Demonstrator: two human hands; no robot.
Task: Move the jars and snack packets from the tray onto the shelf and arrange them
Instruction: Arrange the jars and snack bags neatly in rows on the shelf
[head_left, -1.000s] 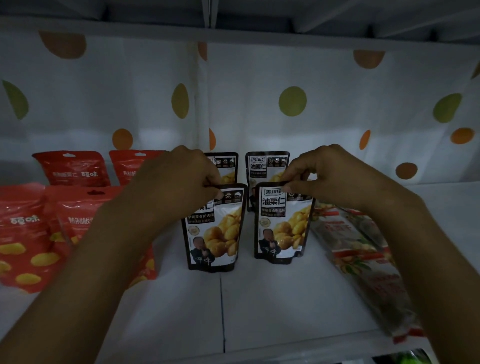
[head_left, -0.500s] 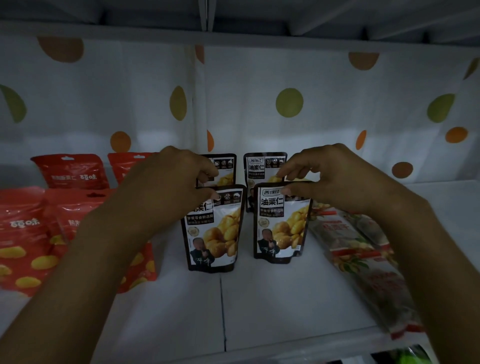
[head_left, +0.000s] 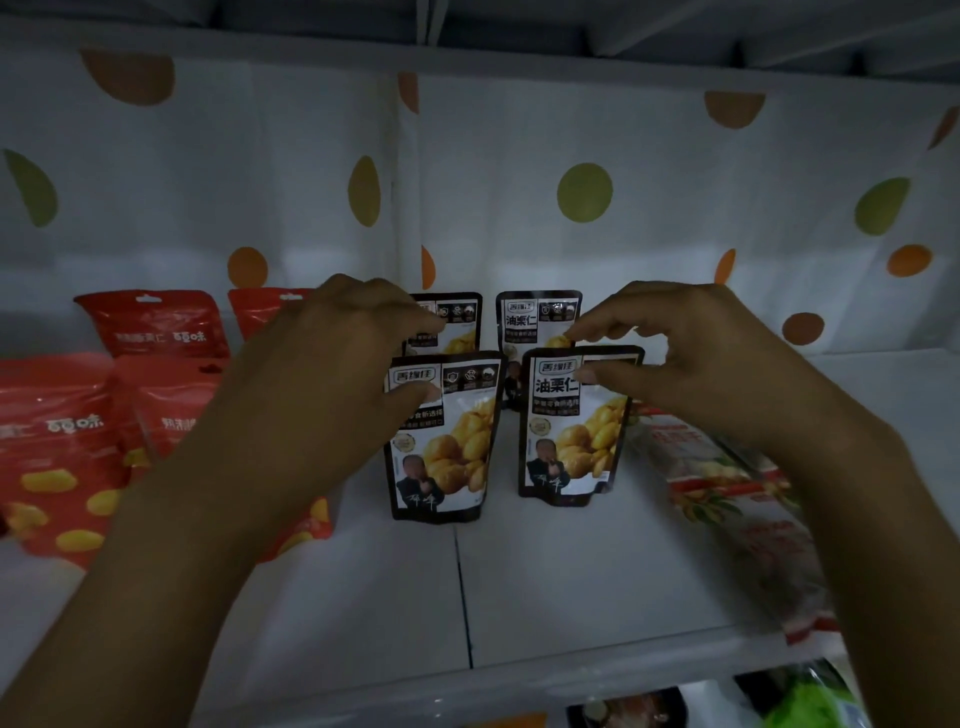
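Observation:
Two black chestnut snack packets stand upright side by side on the white shelf (head_left: 571, 597): the front left packet (head_left: 447, 452) and the front right packet (head_left: 571, 436). Two more of the same stand behind them, the back left packet (head_left: 454, 322) and the back right packet (head_left: 535, 319). My left hand (head_left: 332, 374) hovers at the top of the front left packet, fingers loosely curled, thumb just in front of it. My right hand (head_left: 680, 358) hovers over the top of the front right packet, thumb and forefinger spread apart, pinching nothing.
Several red snack packets (head_left: 57, 447) stand at the left of the shelf. Pale packets (head_left: 727, 499) lie flat at the right, reaching the front edge. A dotted white cloth (head_left: 623, 234) backs the shelf. Below the front edge, dark and green items (head_left: 810, 701) show.
Both hands pinched the tops of the two front packets a second ago. The fingers have since spread and lifted off. The packets stay standing where they were.

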